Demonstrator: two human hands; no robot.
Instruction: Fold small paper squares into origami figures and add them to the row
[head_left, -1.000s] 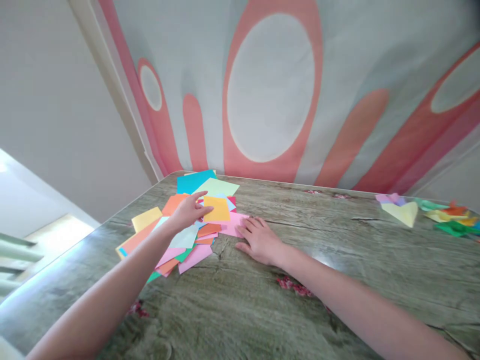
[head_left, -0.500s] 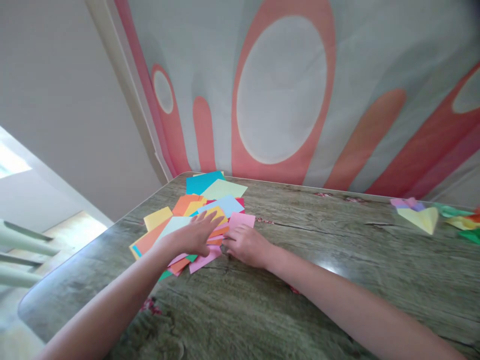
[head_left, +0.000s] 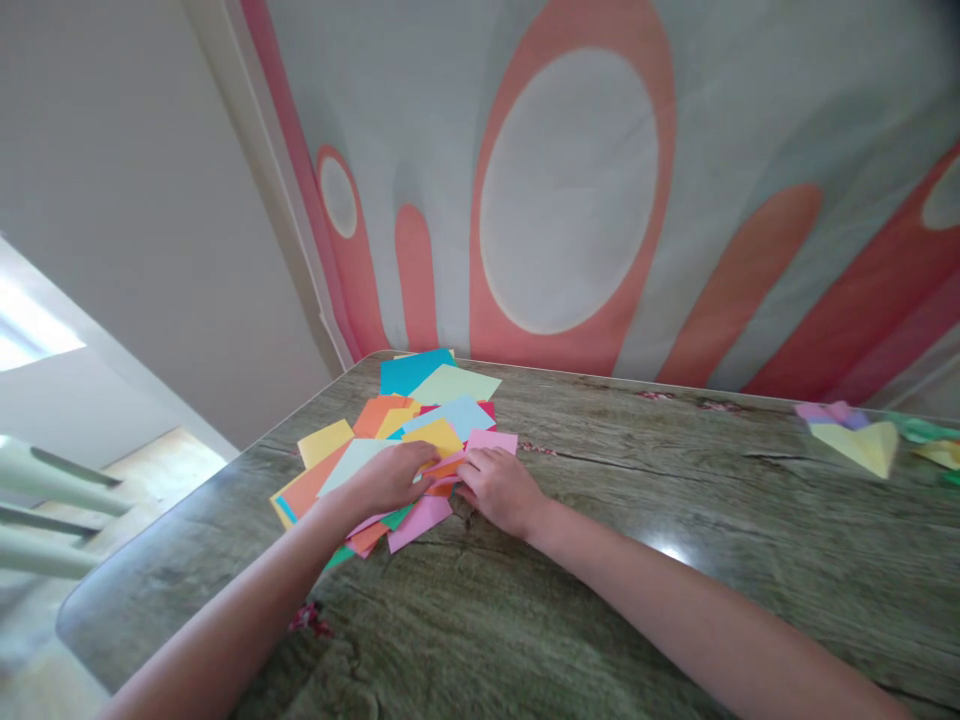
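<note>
A loose pile of coloured paper sheets lies spread on the table, with an orange sheet (head_left: 315,482) and a pale mint sheet (head_left: 354,462) at its left side. My left hand (head_left: 394,478) rests over the middle of the pile, fingers curled in on the left end of a pink paper (head_left: 448,466). My right hand (head_left: 501,492) is closed at the other end of that paper, fingertips bent down. Just behind its knuckles lies another pink sheet (head_left: 493,438). A lower pink sheet (head_left: 421,522) sticks out toward me. Both hands' fingertips are partly hidden.
The wood-grain table (head_left: 615,620) meets a patterned wall panel (head_left: 450,300) at the back. A folded yellow paper (head_left: 859,448) lies far right, beside green paper (head_left: 919,428). Pale green chair slats (head_left: 56,505) stand left of the table.
My left hand's spread fingers have come down and curled onto the pink paper. My right hand stays close by, its fingers drawn in tighter. The view has shifted slightly.
</note>
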